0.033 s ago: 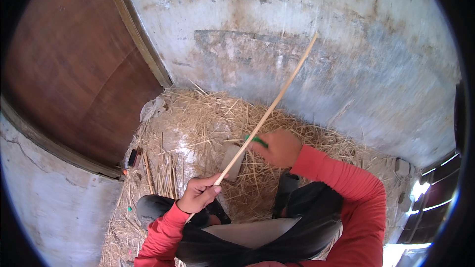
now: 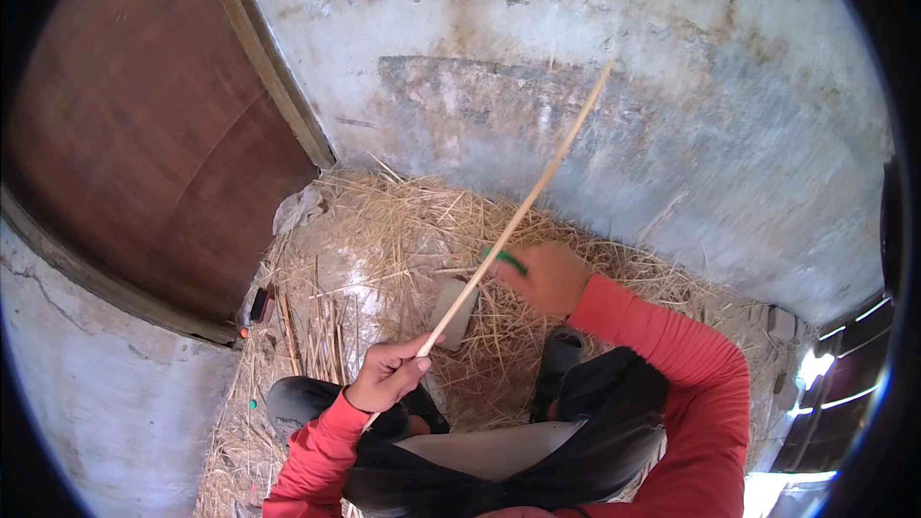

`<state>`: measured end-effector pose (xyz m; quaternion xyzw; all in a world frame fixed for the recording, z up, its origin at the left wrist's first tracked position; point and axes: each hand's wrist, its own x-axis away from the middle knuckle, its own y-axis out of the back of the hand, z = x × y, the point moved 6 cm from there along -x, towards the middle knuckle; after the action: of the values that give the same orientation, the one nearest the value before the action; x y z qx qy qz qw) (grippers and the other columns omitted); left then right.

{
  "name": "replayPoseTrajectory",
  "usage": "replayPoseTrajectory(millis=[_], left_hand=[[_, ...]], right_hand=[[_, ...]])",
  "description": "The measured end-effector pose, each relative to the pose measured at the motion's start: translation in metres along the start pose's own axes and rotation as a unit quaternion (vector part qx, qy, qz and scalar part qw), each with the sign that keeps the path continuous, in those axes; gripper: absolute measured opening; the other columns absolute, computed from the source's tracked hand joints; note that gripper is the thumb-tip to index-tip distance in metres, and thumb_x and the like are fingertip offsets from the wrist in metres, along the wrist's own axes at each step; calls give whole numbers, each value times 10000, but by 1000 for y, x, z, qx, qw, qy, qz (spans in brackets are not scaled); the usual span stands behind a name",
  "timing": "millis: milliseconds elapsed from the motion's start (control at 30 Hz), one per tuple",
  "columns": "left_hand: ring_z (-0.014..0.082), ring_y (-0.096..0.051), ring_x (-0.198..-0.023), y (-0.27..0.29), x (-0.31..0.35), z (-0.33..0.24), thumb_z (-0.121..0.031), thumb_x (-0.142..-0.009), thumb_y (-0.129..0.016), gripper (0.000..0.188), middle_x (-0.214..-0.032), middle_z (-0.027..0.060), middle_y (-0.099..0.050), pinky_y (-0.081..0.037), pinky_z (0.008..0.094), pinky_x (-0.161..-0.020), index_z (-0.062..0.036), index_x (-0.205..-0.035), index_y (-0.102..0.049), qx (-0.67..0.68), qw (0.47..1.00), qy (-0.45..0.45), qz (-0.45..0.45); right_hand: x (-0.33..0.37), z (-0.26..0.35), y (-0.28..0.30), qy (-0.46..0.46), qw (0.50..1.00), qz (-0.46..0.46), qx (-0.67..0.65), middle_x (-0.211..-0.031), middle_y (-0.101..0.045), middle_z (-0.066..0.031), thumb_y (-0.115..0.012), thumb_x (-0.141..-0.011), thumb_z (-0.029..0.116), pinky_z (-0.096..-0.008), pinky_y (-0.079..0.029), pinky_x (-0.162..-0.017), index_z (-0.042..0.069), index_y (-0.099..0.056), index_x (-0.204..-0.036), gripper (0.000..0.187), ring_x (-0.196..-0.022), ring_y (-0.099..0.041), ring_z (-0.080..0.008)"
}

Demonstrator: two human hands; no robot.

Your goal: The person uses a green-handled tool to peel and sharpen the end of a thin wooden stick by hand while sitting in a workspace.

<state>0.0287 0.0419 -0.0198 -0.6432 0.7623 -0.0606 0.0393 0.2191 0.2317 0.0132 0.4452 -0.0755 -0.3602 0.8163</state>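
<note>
A long, thin, pale stick slants up and away to the right in front of me. My left hand is closed around its near end, thumb on top, above my left knee. My right hand is closed on a small green-handled tool, held against or close beside the stick near its middle. The tool's working edge is too small to make out. Under the stick, a flat grey block lies on the straw between my feet.
Loose straw covers the floor. Several stalks lie left of the block, with a small black-and-red object by the brown door panel. A stained wall stands ahead. Bricks lie at right.
My right hand and the green-handled tool have shifted slightly up and to the right along the stick. My left hand stays nearly still.
</note>
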Motion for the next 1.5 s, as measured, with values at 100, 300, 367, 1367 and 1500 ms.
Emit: replayPoseTrajectory(millis=[100,300,367,1367,1500], left_hand=[[8,-324,-481,8,-1,3,-84,-1059,-503,410,-625,-76,-414,-265,205,-466,-4,-1460,-497,21,1000,-9,-16],[25,-344,-475,-2,-7,4,-114,-1075,-475,425,-602,-61,-409,-294,206,-473,-20,-1489,-460,25,999,23,-8],[28,-361,-478,-11,-9,4,-128,-1080,-469,428,-602,-56,-414,-311,199,-486,-26,-1495,-450,29,998,43,20],[59,-217,-520,1,-3,16,-247,-1110,-412,469,-639,-61,-252,-268,218,-483,-69,-1543,-381,177,979,52,-85],[59,-222,-523,11,-10,18,-219,-1110,-413,471,-641,-56,-254,-264,231,-482,-48,-1547,-366,148,984,32,-92]], right_hand=[[-14,-34,15,-94,986,-48,-130,-547,-510,-58,-551,-1028,443,-361,-412,-487,24,-702,-1076,448,-459,-477,-174],[-29,-6,23,-130,905,-85,-396,-602,-454,63,-637,-1000,361,-267,-311,-469,26,-675,-1025,337,-503,-390,-41],[-38,2,15,-101,910,-100,-389,-571,-391,73,-633,-1014,306,-241,-265,-434,29,-645,-1027,277,-449,-339,-32],[-26,58,-41,30,995,93,-16,-634,-626,-215,-487,-1013,520,-544,-504,-608,29,-676,-860,549,-619,-646,-424],[-5,80,-67,43,986,162,11,-645,-629,-224,-477,-1007,554,-542,-507,-611,29,-680,-853,583,-632,-646,-434]])
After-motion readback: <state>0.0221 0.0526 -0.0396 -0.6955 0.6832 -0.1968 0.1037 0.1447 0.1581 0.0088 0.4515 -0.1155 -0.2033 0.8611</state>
